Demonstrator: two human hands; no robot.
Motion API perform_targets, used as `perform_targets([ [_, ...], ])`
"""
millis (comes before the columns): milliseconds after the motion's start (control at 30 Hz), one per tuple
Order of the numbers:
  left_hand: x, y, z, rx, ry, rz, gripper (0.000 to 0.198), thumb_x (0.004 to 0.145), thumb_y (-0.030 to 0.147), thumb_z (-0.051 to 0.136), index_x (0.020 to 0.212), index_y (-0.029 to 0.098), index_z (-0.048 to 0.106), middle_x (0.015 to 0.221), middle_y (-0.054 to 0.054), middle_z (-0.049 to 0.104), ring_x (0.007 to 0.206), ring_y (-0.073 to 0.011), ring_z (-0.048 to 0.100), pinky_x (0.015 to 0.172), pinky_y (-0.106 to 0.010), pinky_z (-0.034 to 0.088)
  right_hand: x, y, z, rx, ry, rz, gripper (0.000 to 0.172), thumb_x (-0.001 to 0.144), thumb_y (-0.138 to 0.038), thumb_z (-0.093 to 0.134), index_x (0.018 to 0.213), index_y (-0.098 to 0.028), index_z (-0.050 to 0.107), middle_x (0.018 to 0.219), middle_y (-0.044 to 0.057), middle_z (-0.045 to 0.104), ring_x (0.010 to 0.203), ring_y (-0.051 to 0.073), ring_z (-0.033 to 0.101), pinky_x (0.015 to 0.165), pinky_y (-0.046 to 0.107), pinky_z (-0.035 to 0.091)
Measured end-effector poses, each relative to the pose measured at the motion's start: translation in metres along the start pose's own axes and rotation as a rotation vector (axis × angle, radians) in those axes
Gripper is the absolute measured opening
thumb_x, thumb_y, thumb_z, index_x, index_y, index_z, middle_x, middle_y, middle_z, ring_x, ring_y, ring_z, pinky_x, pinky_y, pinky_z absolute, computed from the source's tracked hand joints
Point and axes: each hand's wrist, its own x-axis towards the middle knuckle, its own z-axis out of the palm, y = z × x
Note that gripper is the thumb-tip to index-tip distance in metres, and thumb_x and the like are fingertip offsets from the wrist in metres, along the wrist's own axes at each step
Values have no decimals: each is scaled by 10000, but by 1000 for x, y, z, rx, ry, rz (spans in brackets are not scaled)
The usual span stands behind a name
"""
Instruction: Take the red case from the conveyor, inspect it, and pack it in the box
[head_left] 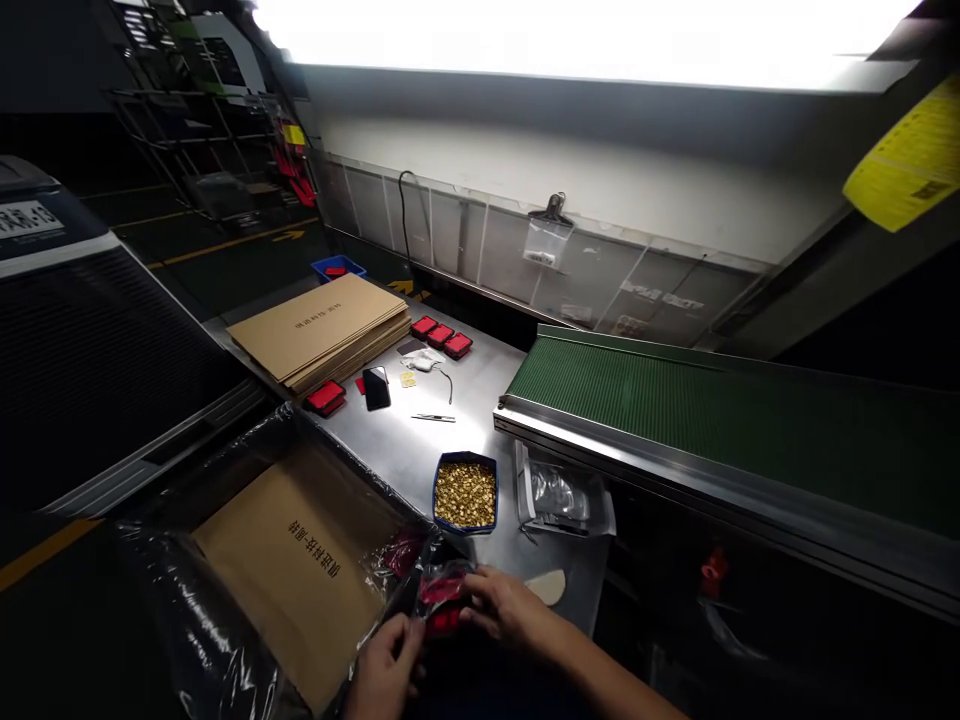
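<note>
Low in the head view, a clear plastic bag (448, 572) with red parts (444, 618) in or against it lies between my hands. My left hand (386, 662) pinches the near left edge of the bag, thumb against fingers. On the other side, my right hand (504, 603) has its fingers curled on the bag's right edge beside the red parts. Whether those parts are fully inside is hard to see. To the left of the bag stands an open box lined with black plastic (217, 625), a printed cardboard sheet (289, 570) lying inside it.
A blue tray (464, 527) of small gold-coloured pieces stands ahead, with tweezers (433, 418) beyond. Clear bags (559, 495) lie to its right, below a green conveyor belt (622, 390). Flat cardboard (322, 320), a phone (376, 388) and red blocks (441, 336) are farther back.
</note>
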Motion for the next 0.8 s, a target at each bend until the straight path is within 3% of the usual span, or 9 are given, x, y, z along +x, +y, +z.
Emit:
perform_targets([
  [100,-9,-8,-2,-115,-67,-58,639,501,766,793,608,162,615,513,4,582,492,-116,558,436,-180,399,4,-10,10,186,35,-3,236,894,-325,585,1085,-248,698,1043,57,706,917,209,657,815,315,502],
  [167,-11,-6,1,-245,-93,-179,752,584,887,614,766,161,678,647,-70,679,594,-211,659,479,-270,499,5,-22,17,359,37,-36,241,910,-339,578,1079,-227,709,1027,53,738,960,227,677,867,336,505],
  [233,-10,0,6,-344,-114,-248,840,691,897,461,951,135,700,787,-153,732,735,-309,714,576,-402,583,6,-34,27,521,15,-75,257,901,-368,611,1079,-218,722,1050,53,749,987,235,683,898,344,507],
  [367,-4,21,2,-410,-92,-217,768,753,787,538,1070,103,685,847,-174,755,830,-369,726,728,-510,608,11,-39,48,639,-6,-78,302,835,-421,703,1030,-196,750,982,69,764,907,230,694,816,324,526],
  [467,17,34,-24,-415,-15,-169,737,762,746,580,1158,128,645,907,-150,766,854,-354,730,759,-500,610,22,-19,48,672,90,88,484,800,-522,695,1155,-193,698,964,88,753,755,217,700,665,316,536],
  [533,44,39,-50,-376,76,-145,714,797,715,564,1209,135,609,974,-149,763,887,-338,729,784,-489,609,35,2,35,541,227,246,524,843,-549,602,1213,-179,636,910,79,731,619,185,665,557,295,507],
  [600,81,40,-76,-270,217,-113,626,855,608,575,1278,147,550,1098,-145,736,971,-301,715,876,-479,589,54,23,15,196,319,336,387,909,-458,509,1147,-180,633,891,65,713,676,181,672,626,295,526],
  [700,139,32,-104,12,383,-24,553,863,410,663,1326,155,499,1327,-150,621,1191,-290,613,1070,-529,476,88,47,-13,-249,313,410,217,903,-262,501,1047,-168,633,1035,114,683,971,238,670,867,345,499],
  [800,182,15,-113,349,443,95,771,770,344,774,1419,156,402,1476,-184,466,1377,-369,422,1168,-614,326,115,61,-24,-413,280,510,226,870,-238,535,1071,-145,579,1158,186,594,982,314,649,813,406,462],
])
